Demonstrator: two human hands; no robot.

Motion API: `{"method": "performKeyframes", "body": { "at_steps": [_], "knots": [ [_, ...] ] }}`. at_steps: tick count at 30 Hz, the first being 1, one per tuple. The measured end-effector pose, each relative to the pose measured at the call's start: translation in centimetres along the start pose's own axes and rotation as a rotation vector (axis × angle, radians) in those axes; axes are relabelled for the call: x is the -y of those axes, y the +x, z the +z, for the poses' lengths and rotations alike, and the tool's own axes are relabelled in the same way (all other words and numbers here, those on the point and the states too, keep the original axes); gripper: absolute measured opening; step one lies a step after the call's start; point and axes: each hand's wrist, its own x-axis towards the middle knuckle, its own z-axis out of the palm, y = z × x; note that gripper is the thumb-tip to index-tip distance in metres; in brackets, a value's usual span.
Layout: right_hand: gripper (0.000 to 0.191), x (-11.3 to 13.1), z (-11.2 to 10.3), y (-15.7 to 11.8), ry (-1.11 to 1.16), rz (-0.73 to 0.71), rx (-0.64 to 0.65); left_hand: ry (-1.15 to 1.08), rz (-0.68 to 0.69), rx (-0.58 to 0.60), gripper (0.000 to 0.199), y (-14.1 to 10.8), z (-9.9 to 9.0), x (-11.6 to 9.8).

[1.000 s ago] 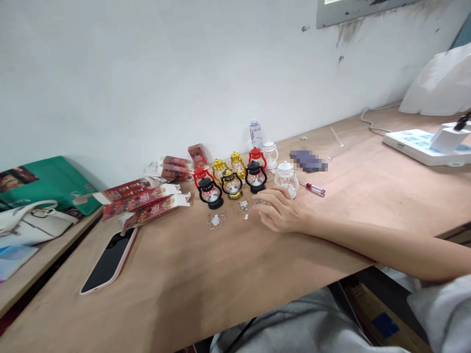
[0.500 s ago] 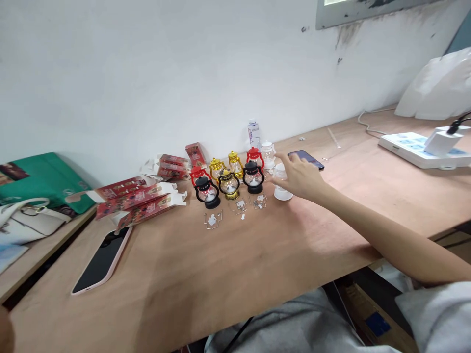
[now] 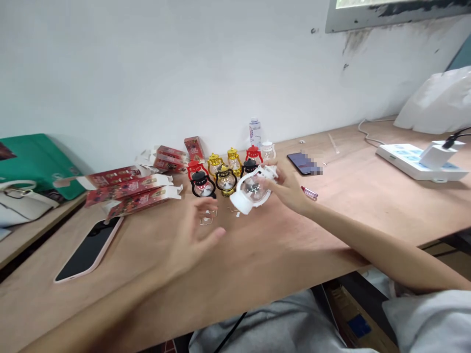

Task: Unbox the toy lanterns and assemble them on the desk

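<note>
My right hand [image 3: 287, 189] grips a white lantern [image 3: 242, 201] by its top, tilted with its base toward the lower left. My left hand [image 3: 191, 235] hangs in front of it over the table, fingers apart and holding nothing. Behind stand small lanterns: a black one [image 3: 202, 185], a black and gold one [image 3: 225, 181], gold ones [image 3: 234, 161], red ones [image 3: 253, 155] and another white one [image 3: 268, 150]. The held lantern partly hides a second black lantern [image 3: 250, 165]. A thin wire piece [image 3: 208, 218] lies by my left fingers.
Red boxes [image 3: 138, 193] and a pink-edged phone [image 3: 89, 249] are at left, near a green bag [image 3: 47, 162]. A bottle [image 3: 254, 133] stands by the wall. Rightward are a dark phone [image 3: 300, 163], a pink and clear item [image 3: 309, 192] and a white power strip [image 3: 415, 159].
My right hand has lifted the front white lantern and brought it left, tilted. My left hand has come in from the lower left. A pink and clear item now shows beside my right wrist.
</note>
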Motion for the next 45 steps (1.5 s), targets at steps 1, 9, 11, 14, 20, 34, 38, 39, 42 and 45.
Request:
{"method": "performKeyframes", "body": {
  "at_steps": [1,9,11,14,20,34,38,39,42,45],
  "knots": [
    [0.039,0.0,0.8,-0.6,0.057,-0.007,0.020,-0.039,-0.026,0.019,0.059,-0.4,0.8,0.4],
    [0.041,0.9,3.7,-4.9,-0.416,-0.283,0.142,-0.253,-0.356,0.137,0.046,-1.2,3.7,2.6],
    [0.052,0.7,3.9,-5.4,-0.602,-0.509,0.065,-0.247,-0.371,0.097,0.045,-1.2,3.7,2.6],
    [0.046,0.4,4.3,-5.9,-0.770,-0.753,0.007,-0.259,-0.379,0.064,0.046,-1.2,3.7,2.8],
    [0.007,0.3,3.7,-5.4,-0.839,-0.715,-0.056,-0.287,-0.413,0.004,0.048,-1.0,3.8,3.1],
    [0.022,-1.0,3.0,-4.1,-0.775,-0.536,0.196,-0.249,-0.396,-0.008,0.046,-0.8,3.8,3.6],
    [0.020,0.1,3.1,-4.7,-0.731,-0.656,0.180,-0.250,-0.392,-0.009,0.045,-1.0,4.0,3.1],
    [0.021,0.3,3.0,-4.7,-0.686,-0.638,0.171,-0.262,-0.390,-0.007,0.045,-1.0,4.0,3.0],
    [0.025,0.1,2.6,-4.2,-0.508,-0.470,0.018,-0.342,-0.388,-0.013,0.042,-1.1,3.9,2.8],
    [0.036,-0.9,1.9,-3.0,-0.318,-0.173,-0.135,-0.444,-0.378,0.052,0.044,-1.0,3.7,2.8]
  ]
}}
